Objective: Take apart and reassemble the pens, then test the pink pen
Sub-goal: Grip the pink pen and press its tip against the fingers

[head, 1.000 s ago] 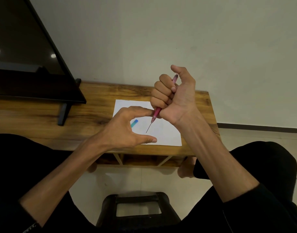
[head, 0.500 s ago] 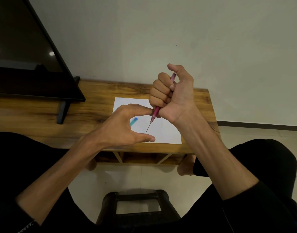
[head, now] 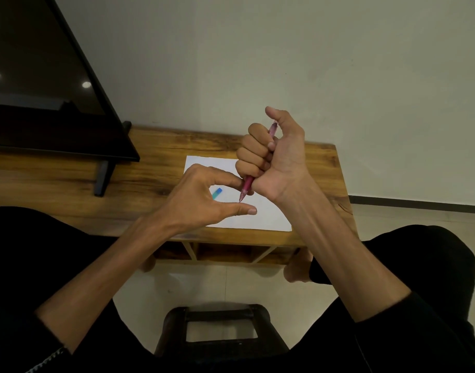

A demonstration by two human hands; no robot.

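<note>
My right hand (head: 271,157) is raised above the table and closed in a fist around the pink pen (head: 247,184). The pen is held upright, slightly tilted. Its top end (head: 272,128) shows beside my raised thumb, and its point hangs down over the white paper (head: 260,218). My left hand (head: 204,200) is just left of it, with the index fingertip touching the pen's lower section. The left thumb is stretched out below the point, apart from it. A small blue-green pen piece (head: 217,193) lies on the paper, seen through the gap in my left hand.
The paper lies on a low wooden table (head: 155,168) against a pale wall. A dark screen on a stand (head: 42,103) fills the table's left side. A black stool (head: 220,329) stands on the tiled floor between my knees.
The long thin refill tip that stuck out below the pink pen has gone up into the barrel; only a short point shows now. Both hands stay nearly in place.
</note>
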